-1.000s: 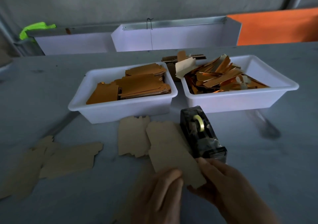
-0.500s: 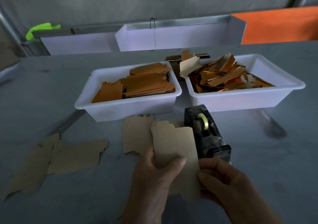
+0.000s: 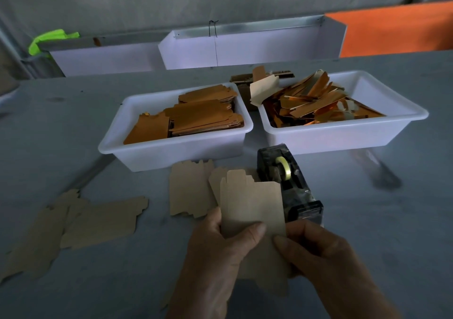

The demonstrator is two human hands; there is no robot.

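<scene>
Grey desk (image 3: 61, 127) is seen below a grey wall. Far to the left of the fingers, loose cardboard pieces (image 3: 98, 223) are spread flat on it. Ahead and left of the fingers, a white tub (image 3: 171, 154) is filled with stacked orange-brown blanks. Two spare blanks (image 3: 188, 191) lie just beyond the left hand (image 3: 215, 252). A flat cardboard blank (image 3: 252, 203) is held between both hands: its left edge is gripped by the left hand, thumb across its face, and its right edge is pinched by the right hand (image 3: 326, 252). A tape dispenser (image 3: 289, 188) stands just behind the blank, near the right fingers. Beyond it, a second tub (image 3: 343, 134) is heaped with loose strips.
</scene>
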